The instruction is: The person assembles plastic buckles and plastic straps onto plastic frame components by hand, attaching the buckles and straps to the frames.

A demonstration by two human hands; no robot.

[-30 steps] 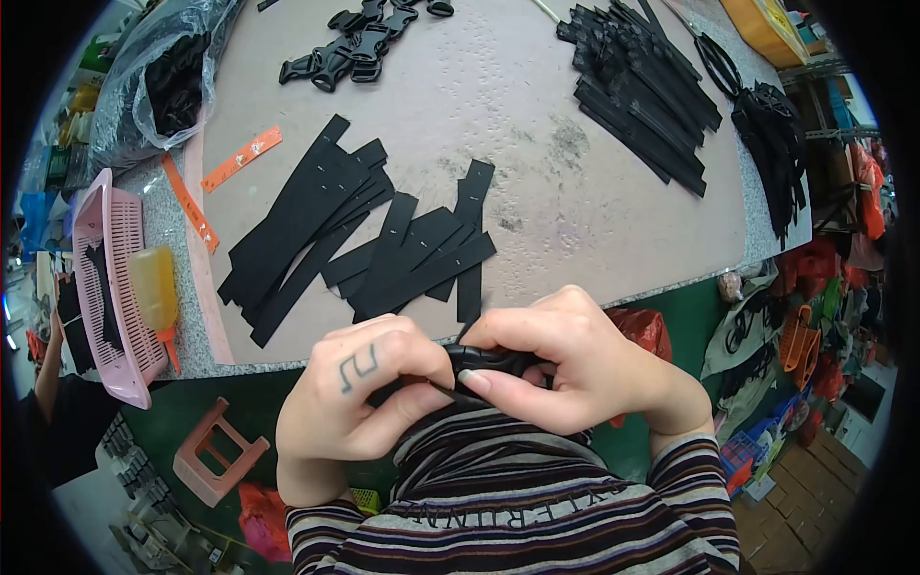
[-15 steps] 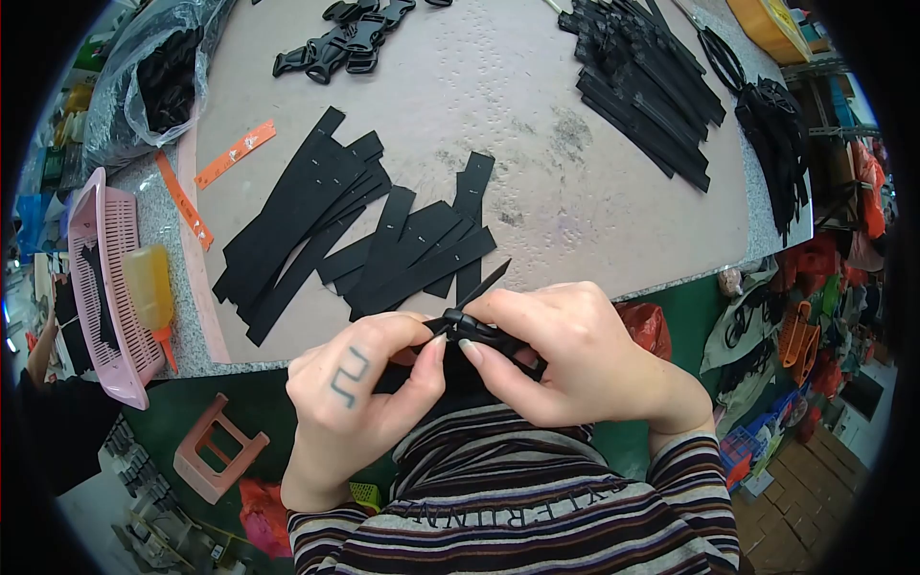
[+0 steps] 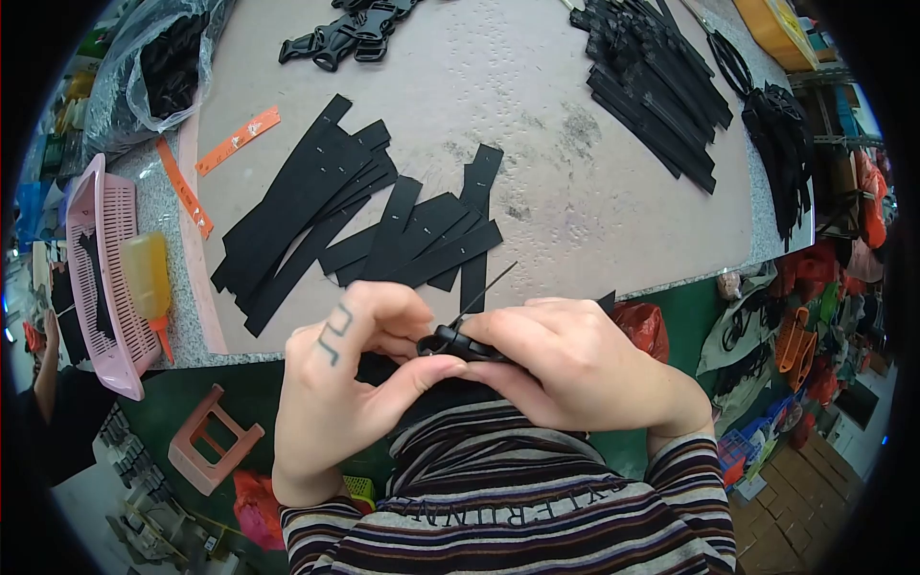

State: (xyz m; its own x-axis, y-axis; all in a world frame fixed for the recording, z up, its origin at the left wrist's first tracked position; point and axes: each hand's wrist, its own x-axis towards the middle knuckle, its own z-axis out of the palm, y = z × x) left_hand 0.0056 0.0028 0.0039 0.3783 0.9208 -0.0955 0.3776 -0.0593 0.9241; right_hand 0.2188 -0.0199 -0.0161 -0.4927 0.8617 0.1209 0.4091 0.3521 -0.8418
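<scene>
Just in front of the table edge, a black side-release buckle (image 3: 443,340) is held with a narrow black strap (image 3: 487,289) threaded at it, its free end sticking up and away. My right hand (image 3: 575,359) is closed around the buckle's right side, hiding much of it. At the left end is my left hand (image 3: 350,359), thumb pressed under the buckle and index finger curled close to it. Beyond my hands lie cut black straps (image 3: 422,235) with small white marks, in loose overlapping piles.
Several black buckles (image 3: 359,34) lie at the table's far side. Bundled straps (image 3: 661,96) and scissors (image 3: 730,62) are at the far right. Along the left stand a pink basket (image 3: 117,278), a yellow bottle (image 3: 149,278) and a plastic bag (image 3: 192,86). Another person's arm (image 3: 46,369) shows far left.
My left hand has released its pinch on the strap by the buckle; its index finger has lifted and its thumb moved under the buckle. The strap end now appears edge-on.
</scene>
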